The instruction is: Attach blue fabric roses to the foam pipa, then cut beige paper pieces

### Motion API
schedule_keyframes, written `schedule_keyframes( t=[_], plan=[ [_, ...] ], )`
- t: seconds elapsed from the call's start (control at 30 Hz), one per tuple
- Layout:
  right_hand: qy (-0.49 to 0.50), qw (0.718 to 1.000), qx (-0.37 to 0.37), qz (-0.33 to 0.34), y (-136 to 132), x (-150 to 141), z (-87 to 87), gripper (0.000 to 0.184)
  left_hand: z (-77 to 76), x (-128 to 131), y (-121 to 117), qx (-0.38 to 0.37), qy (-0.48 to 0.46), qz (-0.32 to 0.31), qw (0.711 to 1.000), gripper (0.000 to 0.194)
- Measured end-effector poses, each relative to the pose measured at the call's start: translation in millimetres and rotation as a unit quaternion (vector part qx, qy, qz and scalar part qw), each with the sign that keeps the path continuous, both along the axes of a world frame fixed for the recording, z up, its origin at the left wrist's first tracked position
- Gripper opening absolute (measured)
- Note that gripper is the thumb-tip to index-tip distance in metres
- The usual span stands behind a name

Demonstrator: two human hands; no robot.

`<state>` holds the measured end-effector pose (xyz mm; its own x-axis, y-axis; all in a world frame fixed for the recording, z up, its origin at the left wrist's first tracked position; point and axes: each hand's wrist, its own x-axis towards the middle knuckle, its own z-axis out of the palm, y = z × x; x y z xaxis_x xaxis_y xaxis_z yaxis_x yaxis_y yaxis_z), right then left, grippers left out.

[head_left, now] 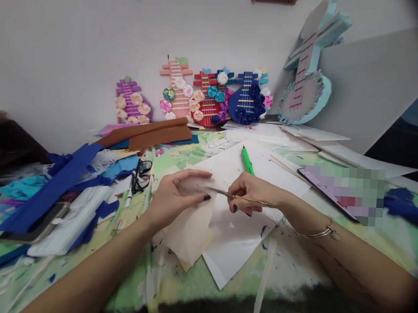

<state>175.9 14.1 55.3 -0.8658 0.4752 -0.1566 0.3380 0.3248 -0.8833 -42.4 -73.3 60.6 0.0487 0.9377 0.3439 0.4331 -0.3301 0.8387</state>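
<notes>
My left hand point(178, 195) pinches a thin cream sheet of paper point(193, 229) between thumb and fingers, and the sheet hangs down over the white paper beneath. In my right hand point(249, 192) is a slim pair of scissors point(216, 190) with silver blades and gold-coloured handles. Its blades point left, and their tips lie at the cream sheet near my left thumb. Whether the blades are apart cannot be made out. Under both hands, large white paper point(239, 238) lies on the table. A green utility knife point(247, 160) rests just beyond my right hand.
Several decorated paper guitars point(248, 100) lean on the back wall; a bigger pale-blue one point(305, 87) stands right. Brown crepe paper point(150, 136), blue strips point(58, 185), glasses point(141, 175) and a white packet point(72, 221) lie left. A phone point(329, 194) lies right.
</notes>
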Motion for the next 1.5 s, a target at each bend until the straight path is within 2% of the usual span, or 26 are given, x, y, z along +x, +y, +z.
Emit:
schedule_keyframes(
  t=[0.8,1.0,1.1,1.3,1.5],
  plan=[
    [-0.009,1.000,0.003,-0.006,1.9,0.3,-2.8,0.028,1.8,0.1,0.0,-0.039,-0.035,-0.008,0.999,0.033],
    [0.013,0.999,0.018,0.028,2.5,1.8,-0.7,0.029,1.3,-2.1,-2.2,-0.058,-0.049,-0.024,0.997,0.032],
    [0.024,0.999,0.012,0.042,1.8,2.3,0.1,0.028,1.0,-1.5,-2.3,-0.059,-0.046,-0.026,0.997,0.035],
    [0.019,0.999,-0.015,0.024,-0.9,1.1,2.7,0.029,1.8,0.3,-3.6,-0.047,-0.021,-0.022,0.998,0.036],
    [0.021,0.999,-0.010,0.023,-0.6,-0.6,-2.9,0.034,0.2,3.0,-3.3,-0.041,0.001,-0.046,0.998,0.036]
  ],
)
